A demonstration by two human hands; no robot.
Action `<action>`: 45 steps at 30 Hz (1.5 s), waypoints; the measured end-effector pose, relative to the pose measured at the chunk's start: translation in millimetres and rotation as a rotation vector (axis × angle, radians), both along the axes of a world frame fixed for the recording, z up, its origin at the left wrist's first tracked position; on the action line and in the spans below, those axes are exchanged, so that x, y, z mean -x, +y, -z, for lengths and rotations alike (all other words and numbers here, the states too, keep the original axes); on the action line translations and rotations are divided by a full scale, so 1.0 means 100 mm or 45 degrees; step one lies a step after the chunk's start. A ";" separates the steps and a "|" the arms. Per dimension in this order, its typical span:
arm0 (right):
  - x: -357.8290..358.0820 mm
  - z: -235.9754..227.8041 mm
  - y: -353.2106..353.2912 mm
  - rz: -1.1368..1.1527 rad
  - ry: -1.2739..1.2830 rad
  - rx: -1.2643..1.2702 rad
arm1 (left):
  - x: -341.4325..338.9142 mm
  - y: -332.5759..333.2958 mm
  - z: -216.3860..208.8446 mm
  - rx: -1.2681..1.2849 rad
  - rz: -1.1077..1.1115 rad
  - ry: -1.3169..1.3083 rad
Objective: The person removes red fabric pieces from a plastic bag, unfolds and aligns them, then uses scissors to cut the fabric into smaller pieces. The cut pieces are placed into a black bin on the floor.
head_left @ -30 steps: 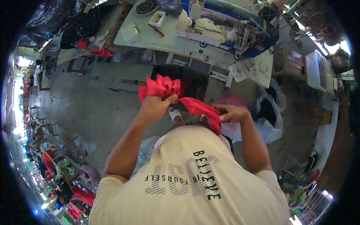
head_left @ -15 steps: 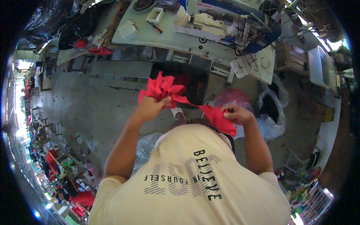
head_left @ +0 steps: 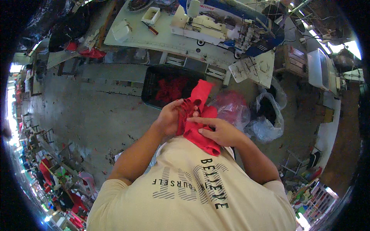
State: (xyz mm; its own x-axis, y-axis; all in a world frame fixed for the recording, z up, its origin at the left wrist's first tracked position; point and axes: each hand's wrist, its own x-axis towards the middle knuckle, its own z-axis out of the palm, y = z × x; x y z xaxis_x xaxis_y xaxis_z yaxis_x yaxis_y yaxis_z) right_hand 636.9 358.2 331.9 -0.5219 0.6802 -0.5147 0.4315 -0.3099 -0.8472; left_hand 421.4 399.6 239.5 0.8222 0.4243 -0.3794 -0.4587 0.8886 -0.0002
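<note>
A gathered bundle of red cloth pieces is in my left hand, whose fingers curl round its left side. My right hand is against the same bundle from the right. Its index finger reaches across the front, and its thumb presses on a red cloth piece that hangs down toward my shirt. The right hand's other fingers are mostly hidden. One flat red flap sticks up above both hands. Beyond them, a black crate on the floor has more red cloth inside.
A sewing machine stands on a pale table ahead, with a screwdriver-like tool and a white tub. Clear plastic bags lie on the floor at right, one around red material. A wooden crate sits farther right.
My hands have come together in front of my body. The strip in my right hand now meets the bundle in my left, which has been drawn back from above the crate.
</note>
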 end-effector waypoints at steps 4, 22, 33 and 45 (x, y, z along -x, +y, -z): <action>-0.05 -0.06 0.02 -0.061 -0.072 0.092 | 0.03 0.02 -0.06 -0.083 -0.079 -0.048; -0.63 0.51 0.25 0.083 -0.252 -0.068 | 0.49 0.42 -1.17 -1.347 -0.334 0.970; -0.69 -0.22 0.36 0.328 -0.098 -0.644 | 0.10 0.31 -0.91 -1.149 1.110 1.086; -1.02 0.52 0.26 -0.285 -0.521 0.146 | 0.03 0.43 -1.00 -1.644 0.688 1.606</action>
